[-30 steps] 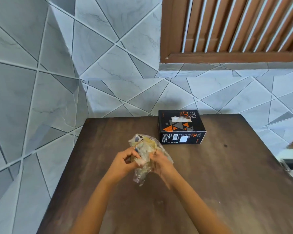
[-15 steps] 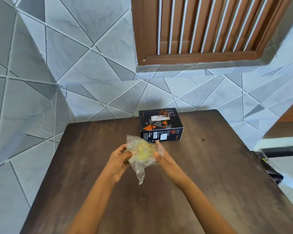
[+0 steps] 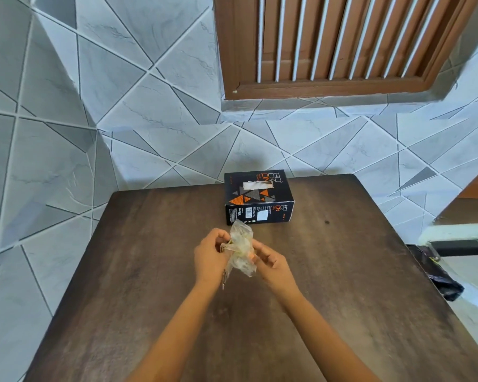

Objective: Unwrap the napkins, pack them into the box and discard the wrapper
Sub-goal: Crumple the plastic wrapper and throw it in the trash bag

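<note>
A crumpled clear plastic wrapper (image 3: pixel 241 248) with yellowish print is held between both hands above the dark wooden table (image 3: pixel 342 285). My left hand (image 3: pixel 210 255) pinches its left side. My right hand (image 3: pixel 272 267) grips its right side with fingers curled. Just behind the hands stands a black tissue box (image 3: pixel 257 198) with orange and grey triangles; white napkin shows through the slot in its top. No loose napkins are visible.
Grey tiled walls close in at the left and back. A brown louvred window (image 3: pixel 342 40) sits above. Off the table's right edge are a black bag (image 3: pixel 436 274) and a white ledge (image 3: pixel 458 234).
The wrapper has been squeezed into a narrower, more bunched shape between the hands. The view has swung, so the box and hands sit differently in the frame.
</note>
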The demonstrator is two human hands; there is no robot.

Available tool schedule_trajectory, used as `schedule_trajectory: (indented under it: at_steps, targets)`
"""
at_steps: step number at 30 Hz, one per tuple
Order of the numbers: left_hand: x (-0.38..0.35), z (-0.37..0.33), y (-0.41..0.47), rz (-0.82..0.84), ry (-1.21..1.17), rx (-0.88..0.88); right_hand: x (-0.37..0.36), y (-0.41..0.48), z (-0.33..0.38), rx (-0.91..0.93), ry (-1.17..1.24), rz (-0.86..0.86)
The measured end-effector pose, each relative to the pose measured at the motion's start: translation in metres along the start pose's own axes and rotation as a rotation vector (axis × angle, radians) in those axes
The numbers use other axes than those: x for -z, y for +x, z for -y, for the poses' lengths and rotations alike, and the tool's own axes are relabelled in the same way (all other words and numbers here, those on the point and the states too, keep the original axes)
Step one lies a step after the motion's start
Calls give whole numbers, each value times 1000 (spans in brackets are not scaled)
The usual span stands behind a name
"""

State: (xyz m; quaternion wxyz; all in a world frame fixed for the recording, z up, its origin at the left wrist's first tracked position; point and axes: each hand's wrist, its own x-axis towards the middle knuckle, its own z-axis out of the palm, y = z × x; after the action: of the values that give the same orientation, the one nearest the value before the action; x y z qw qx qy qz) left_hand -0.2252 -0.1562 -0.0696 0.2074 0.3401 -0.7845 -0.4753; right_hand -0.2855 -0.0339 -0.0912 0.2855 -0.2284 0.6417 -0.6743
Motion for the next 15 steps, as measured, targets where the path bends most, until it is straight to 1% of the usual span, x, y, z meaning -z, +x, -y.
schedule_trajectory:
  at_steps: [2,3,4,6,8,9,10,13,15]
  targets:
    - [-2,-10,-3,149,-14,-32,6,2,-3,-27,34,-188]
    - [-2,-16,-5,239,-45,-26,11,2,-3,-46,70,-253]
    - [0,-19,-7,336,-100,11,15,3,-4,-68,88,-283]
    - [2,-25,-10,565,-254,116,31,4,-2,-90,67,-276]
    - [2,-25,-13,716,-380,142,41,6,3,-58,51,-236]
    - [-1,-27,-15,724,-401,129,44,6,7,-46,56,-237]
    - [-6,-28,-16,684,-402,116,46,6,9,-33,48,-261]
    - [-26,-35,-18,485,-395,107,47,5,9,-43,2,-351]
    - [-38,-38,-15,441,-352,94,52,1,8,-74,37,-391]
